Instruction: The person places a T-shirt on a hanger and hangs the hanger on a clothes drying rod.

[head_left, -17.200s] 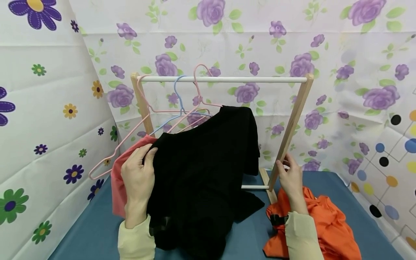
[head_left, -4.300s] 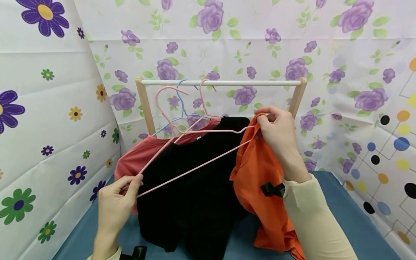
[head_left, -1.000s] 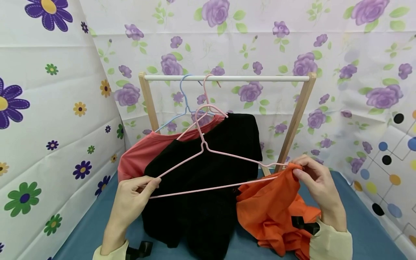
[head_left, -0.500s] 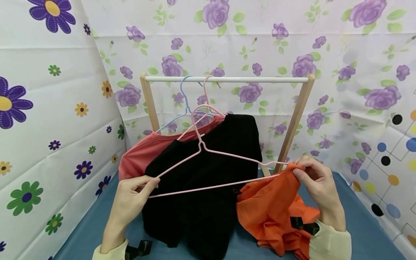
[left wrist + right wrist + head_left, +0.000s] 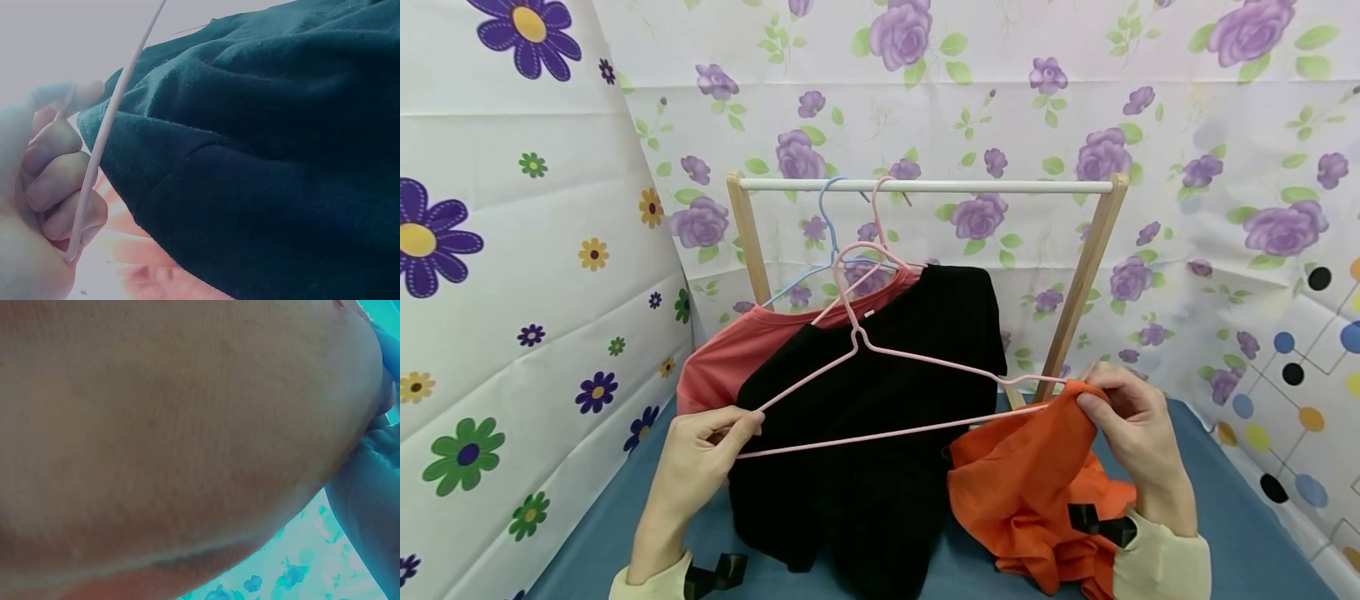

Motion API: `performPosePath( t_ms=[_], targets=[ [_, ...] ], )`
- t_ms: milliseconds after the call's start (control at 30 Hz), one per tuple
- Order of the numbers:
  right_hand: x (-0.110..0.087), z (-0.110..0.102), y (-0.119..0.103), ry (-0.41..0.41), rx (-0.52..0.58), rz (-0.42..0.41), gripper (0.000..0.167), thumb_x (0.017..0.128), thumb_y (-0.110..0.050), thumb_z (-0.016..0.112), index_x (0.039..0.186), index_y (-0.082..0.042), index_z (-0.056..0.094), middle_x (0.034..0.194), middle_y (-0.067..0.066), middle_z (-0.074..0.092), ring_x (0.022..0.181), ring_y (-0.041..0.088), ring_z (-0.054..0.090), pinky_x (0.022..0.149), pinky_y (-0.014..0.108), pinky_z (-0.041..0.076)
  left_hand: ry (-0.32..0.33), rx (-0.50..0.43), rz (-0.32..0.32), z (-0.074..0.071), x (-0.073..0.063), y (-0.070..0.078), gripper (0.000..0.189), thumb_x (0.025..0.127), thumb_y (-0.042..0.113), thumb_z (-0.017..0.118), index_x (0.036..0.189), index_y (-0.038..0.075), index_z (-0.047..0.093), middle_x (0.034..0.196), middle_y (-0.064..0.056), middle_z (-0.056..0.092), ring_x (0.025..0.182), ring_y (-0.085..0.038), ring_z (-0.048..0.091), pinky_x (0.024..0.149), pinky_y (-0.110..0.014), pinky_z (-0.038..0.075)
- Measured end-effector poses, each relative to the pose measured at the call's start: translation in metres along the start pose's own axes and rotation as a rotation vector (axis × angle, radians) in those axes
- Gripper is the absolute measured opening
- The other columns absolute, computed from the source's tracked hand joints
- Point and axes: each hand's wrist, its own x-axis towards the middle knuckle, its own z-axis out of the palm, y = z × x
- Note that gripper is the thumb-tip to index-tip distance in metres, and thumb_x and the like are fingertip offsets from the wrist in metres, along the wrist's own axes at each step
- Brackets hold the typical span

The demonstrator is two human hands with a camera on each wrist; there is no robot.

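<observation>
In the head view my left hand (image 5: 700, 467) grips the left corner of a pink clothes hanger (image 5: 940, 361); the left wrist view shows fingers curled around its thin bar (image 5: 106, 125). My right hand (image 5: 1138, 442) pinches an orange garment (image 5: 1022, 492) at the hanger's right end. That end of the hanger goes into the cloth and is hidden, while most of the garment hangs bunched down to the table. The hanger's hook points up, free of the rail. Behind it hangs a black shirt (image 5: 865, 467), also filling much of the left wrist view.
A wooden rack with a white rail (image 5: 1000, 186) stands behind my hands. On the rail hang a blue hanger (image 5: 826, 221) and another pink hanger (image 5: 877, 208). A coral-pink shirt (image 5: 715, 367) hangs behind the black one. Blue cloth (image 5: 1195, 475) covers the table; patterned sheets surround it.
Earlier the pink hanger hung on the rail, my left hand held the black shirt and the orange garment lay tabled. Since then both were picked up, then lowered; lately the hook tips slightly left.
</observation>
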Motion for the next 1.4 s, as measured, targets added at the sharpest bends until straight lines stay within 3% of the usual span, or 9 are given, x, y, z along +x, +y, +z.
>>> performPosePath(
  t_ms=[133, 367, 567, 600, 733, 900, 1067, 1233, 1400],
  targets=[
    [-0.001, 0.001, -0.001, 0.024, -0.018, 0.015, 0.015, 0.089, 0.024, 0.052, 0.101, 0.019, 0.059, 0.101, 0.021, 0.062, 0.086, 0.024, 0.055, 0.063, 0.027, 0.042, -0.005, 0.001, -0.018, -0.001, -0.001, -0.001, 0.017, 0.088, -0.005, 0.068, 0.082, 0.010, 0.075, 0.075, -0.002, 0.070, 0.062, -0.014, 0.060, 0.051, -0.022, 0.045],
    [-0.005, 0.000, -0.001, 0.100, -0.118, 0.041, 0.014, 0.089, 0.022, 0.053, 0.101, 0.017, 0.061, 0.093, 0.013, 0.063, 0.063, 0.014, 0.049, 0.051, 0.026, 0.035, -0.027, -0.013, -0.044, -0.002, -0.002, -0.001, 0.015, 0.089, -0.005, 0.067, 0.083, 0.008, 0.074, 0.072, -0.006, 0.068, 0.035, -0.006, 0.040, 0.035, -0.025, 0.034],
    [-0.003, 0.002, 0.000, 0.143, -0.135, 0.019, 0.017, 0.087, 0.022, 0.057, 0.101, 0.017, 0.064, 0.096, 0.015, 0.068, 0.071, 0.017, 0.057, 0.058, 0.022, 0.042, -0.023, 0.009, -0.026, -0.004, -0.001, -0.001, 0.016, 0.088, -0.004, 0.069, 0.084, 0.010, 0.075, 0.076, -0.001, 0.070, 0.052, -0.012, 0.053, 0.047, -0.023, 0.041],
    [-0.002, 0.003, -0.001, 0.140, -0.145, 0.008, 0.017, 0.086, 0.021, 0.059, 0.101, 0.017, 0.064, 0.094, 0.016, 0.067, 0.071, 0.017, 0.057, 0.058, 0.021, 0.042, -0.022, 0.014, -0.023, -0.004, -0.001, -0.001, 0.016, 0.088, -0.004, 0.069, 0.084, 0.010, 0.075, 0.077, -0.001, 0.070, 0.056, -0.012, 0.054, 0.050, -0.023, 0.042],
    [0.004, 0.007, -0.004, 0.101, -0.212, -0.011, 0.017, 0.085, 0.021, 0.061, 0.100, 0.017, 0.066, 0.087, 0.015, 0.064, 0.071, 0.016, 0.052, 0.059, 0.022, 0.039, -0.041, 0.015, -0.023, -0.004, -0.001, -0.001, 0.016, 0.088, -0.004, 0.069, 0.084, 0.010, 0.075, 0.074, -0.002, 0.069, 0.046, -0.007, 0.047, 0.047, -0.024, 0.040],
    [0.006, 0.012, -0.010, 0.058, -0.362, 0.088, 0.022, 0.085, 0.023, 0.059, 0.100, 0.011, 0.069, 0.092, 0.014, 0.065, 0.079, 0.018, 0.056, 0.066, 0.022, 0.045, -0.056, 0.008, -0.005, -0.003, -0.001, -0.001, 0.015, 0.088, -0.006, 0.068, 0.083, 0.008, 0.074, 0.071, -0.006, 0.067, 0.041, -0.006, 0.042, 0.042, -0.024, 0.037],
    [0.008, 0.018, -0.011, -0.007, -0.485, 0.138, 0.028, 0.084, 0.024, 0.059, 0.100, 0.005, 0.071, 0.089, 0.011, 0.065, 0.074, 0.015, 0.055, 0.061, 0.023, 0.043, -0.026, 0.024, 0.024, 0.000, -0.001, -0.002, 0.019, 0.086, -0.006, 0.070, 0.082, 0.012, 0.075, 0.073, -0.002, 0.069, 0.051, -0.010, 0.053, 0.047, -0.022, 0.041],
    [0.014, 0.031, -0.005, -0.095, -0.518, 0.108, 0.026, 0.084, 0.019, 0.063, 0.100, 0.002, 0.072, 0.084, 0.010, 0.063, 0.068, 0.014, 0.053, 0.058, 0.025, 0.042, -0.007, 0.055, 0.080, 0.007, 0.001, -0.001, 0.020, 0.085, -0.006, 0.072, 0.082, 0.014, 0.075, 0.074, 0.002, 0.069, 0.059, -0.012, 0.058, 0.050, -0.019, 0.043],
    [0.014, 0.040, 0.004, -0.114, -0.537, 0.090, 0.031, 0.081, 0.023, 0.062, 0.099, 0.000, 0.072, 0.083, 0.007, 0.065, 0.060, 0.012, 0.054, 0.053, 0.022, 0.043, 0.042, 0.080, 0.142, 0.013, 0.002, -0.001, 0.022, 0.081, -0.010, 0.072, 0.079, 0.012, 0.074, 0.072, 0.000, 0.068, 0.055, -0.006, 0.053, 0.047, -0.018, 0.038]
  ],
)
